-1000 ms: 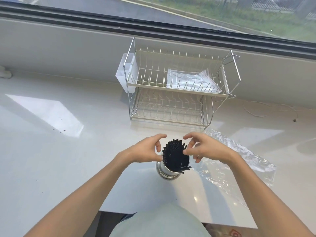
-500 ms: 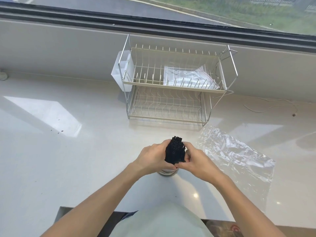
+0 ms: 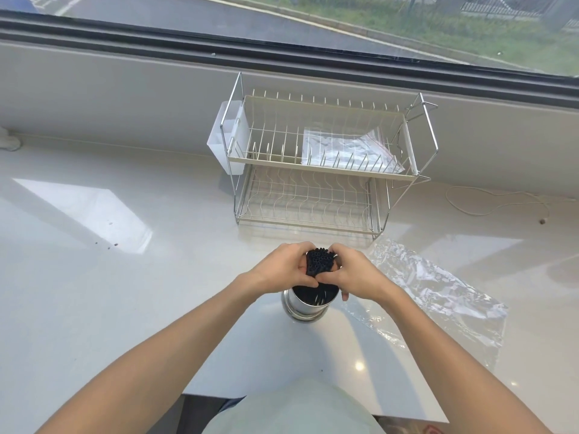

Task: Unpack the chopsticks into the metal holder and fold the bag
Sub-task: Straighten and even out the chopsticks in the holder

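A bundle of black chopsticks (image 3: 319, 260) stands upright in a round metal holder (image 3: 308, 303) on the white counter. My left hand (image 3: 283, 266) wraps the bundle's top from the left. From the right, my right hand (image 3: 355, 272) presses against the same bundle, so both hands squeeze the sticks together above the holder's rim. The lower parts of the sticks are hidden inside the holder. A clear crinkled plastic bag (image 3: 438, 289) lies flat on the counter, to the right of the holder and apart from both hands.
A two-tier wire dish rack (image 3: 313, 195) stands behind the holder against the window sill, with a white plastic cup (image 3: 225, 145) on its left side and a clear bag (image 3: 347, 148) on its upper shelf. A thin white cord (image 3: 488, 211) lies at the far right.
Both hands closed in from open, spread fingers to clasp the chopstick tops, gathering the fanned sticks into a tight bundle. The camera view shifted slightly.
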